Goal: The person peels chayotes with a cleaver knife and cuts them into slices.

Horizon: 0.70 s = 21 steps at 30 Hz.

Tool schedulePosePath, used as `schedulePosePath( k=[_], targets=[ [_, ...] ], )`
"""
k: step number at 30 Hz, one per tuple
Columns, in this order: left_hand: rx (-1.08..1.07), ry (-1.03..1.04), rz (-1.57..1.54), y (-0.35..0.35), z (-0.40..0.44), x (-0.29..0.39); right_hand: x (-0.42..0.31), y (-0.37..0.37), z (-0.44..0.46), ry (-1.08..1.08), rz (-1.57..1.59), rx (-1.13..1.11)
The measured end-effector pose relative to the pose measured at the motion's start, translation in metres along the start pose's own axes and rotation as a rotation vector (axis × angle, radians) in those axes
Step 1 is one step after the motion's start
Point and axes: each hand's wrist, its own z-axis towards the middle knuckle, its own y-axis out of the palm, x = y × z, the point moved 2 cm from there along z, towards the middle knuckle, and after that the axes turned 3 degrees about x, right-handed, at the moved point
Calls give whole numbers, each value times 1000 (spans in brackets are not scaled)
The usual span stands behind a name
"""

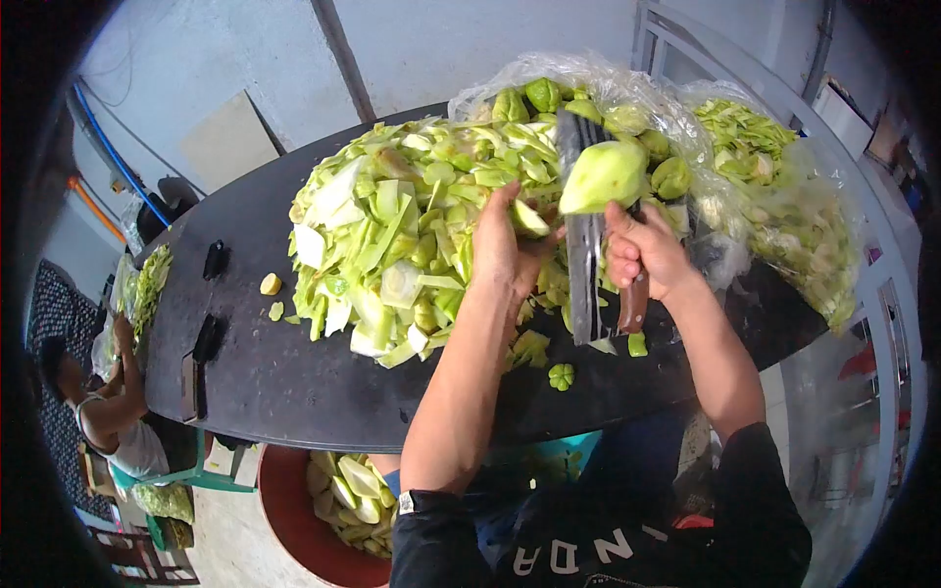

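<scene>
My right hand (647,250) is closed around the brown handle of a knife (634,302). A peeled pale-green chayote (605,176) sits just above that hand, against its raised thumb. Beside it runs a long, dark, streaked flat strip (585,274); whether it belongs to the knife I cannot tell. In my left hand (505,245), a cut chayote piece (530,219) lies between thumb and fingers, which are partly hidden. Both hands are above the table, at the right side of a large heap of cut green pieces and peelings (392,245).
Whole chayotes (671,178) lie in clear plastic behind my hands, with a bag of green strips (784,211) farther right. The dark table (265,358) holds a small scrap (561,376). Below stands a red tub (294,514) of cut pieces. Another person (123,421) sits at left.
</scene>
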Motion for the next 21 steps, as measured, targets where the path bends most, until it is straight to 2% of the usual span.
schedulePosePath(
  k=[3,4,6,10,12,16,20,21],
  targets=[
    [-1,73,13,-9,5,9,-14,-4,-2,-148,61,121],
    [-9,85,20,-11,7,13,-15,-5,0,-149,61,121],
    [-5,115,63,-15,9,19,-18,-14,5,-125,5,269],
    [-40,208,156,-12,5,22,-15,-20,12,-98,-24,310],
    [-166,195,246,-9,5,25,-12,-25,17,-78,-30,342],
    [-95,328,412,-4,-3,24,-13,-34,23,-95,-96,395],
    [-62,289,264,-2,-5,24,-17,-41,24,-142,-91,414],
    [-72,169,62,-4,-5,25,-17,-40,24,-157,-98,426]
  ],
)
